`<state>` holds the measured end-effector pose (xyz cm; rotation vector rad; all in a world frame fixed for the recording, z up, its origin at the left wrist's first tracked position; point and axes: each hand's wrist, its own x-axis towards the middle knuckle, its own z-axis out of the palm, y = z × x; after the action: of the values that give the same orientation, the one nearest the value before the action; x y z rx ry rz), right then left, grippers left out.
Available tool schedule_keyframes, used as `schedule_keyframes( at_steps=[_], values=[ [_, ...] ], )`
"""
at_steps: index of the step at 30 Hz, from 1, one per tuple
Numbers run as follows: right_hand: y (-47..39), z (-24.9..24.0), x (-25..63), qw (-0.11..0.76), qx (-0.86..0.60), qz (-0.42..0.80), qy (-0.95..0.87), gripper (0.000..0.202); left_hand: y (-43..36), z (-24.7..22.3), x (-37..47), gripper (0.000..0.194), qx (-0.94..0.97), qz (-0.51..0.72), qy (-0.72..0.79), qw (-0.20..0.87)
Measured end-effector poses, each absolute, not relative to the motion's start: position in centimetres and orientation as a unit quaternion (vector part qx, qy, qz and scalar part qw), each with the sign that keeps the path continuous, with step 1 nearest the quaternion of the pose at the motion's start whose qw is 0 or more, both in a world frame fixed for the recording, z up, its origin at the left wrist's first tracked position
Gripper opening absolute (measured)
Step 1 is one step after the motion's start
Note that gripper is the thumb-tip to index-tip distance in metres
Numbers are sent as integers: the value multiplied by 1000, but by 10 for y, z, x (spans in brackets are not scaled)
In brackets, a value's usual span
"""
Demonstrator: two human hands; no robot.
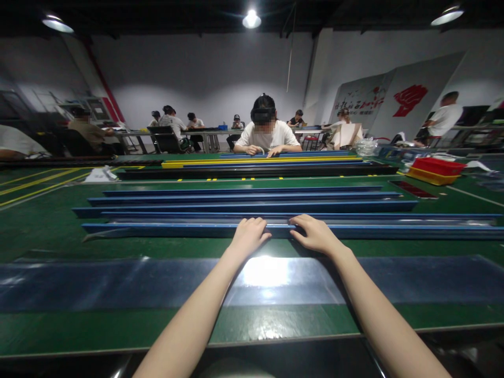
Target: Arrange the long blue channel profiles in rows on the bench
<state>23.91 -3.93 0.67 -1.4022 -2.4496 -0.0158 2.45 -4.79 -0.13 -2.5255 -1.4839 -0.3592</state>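
Observation:
My left hand and my right hand are a short gap apart on the nearest long blue channel strip. On each hand the fingers bend over the strip's upper edge, with the thumb on the near side. What the fingertips touch inside the channel is hidden. The strip lies crosswise on the green table. Between my forearms and beyond them stretches a wide clear plastic sheet, flat on the table and shining under the lamp.
Several more blue strips lie parallel behind, then a black strip and yellow strips. A phone and red and yellow trays are at the right. Across the table sits a person with both hands near another strip.

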Motion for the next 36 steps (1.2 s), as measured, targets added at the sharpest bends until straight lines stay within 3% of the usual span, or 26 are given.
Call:
schedule_keyframes(
  at_steps=[36],
  values=[
    [-37, 7, 238, 149, -490, -61, -857, 20, -46, 0, 25, 26, -833, -153, -525, 88]
  ],
)
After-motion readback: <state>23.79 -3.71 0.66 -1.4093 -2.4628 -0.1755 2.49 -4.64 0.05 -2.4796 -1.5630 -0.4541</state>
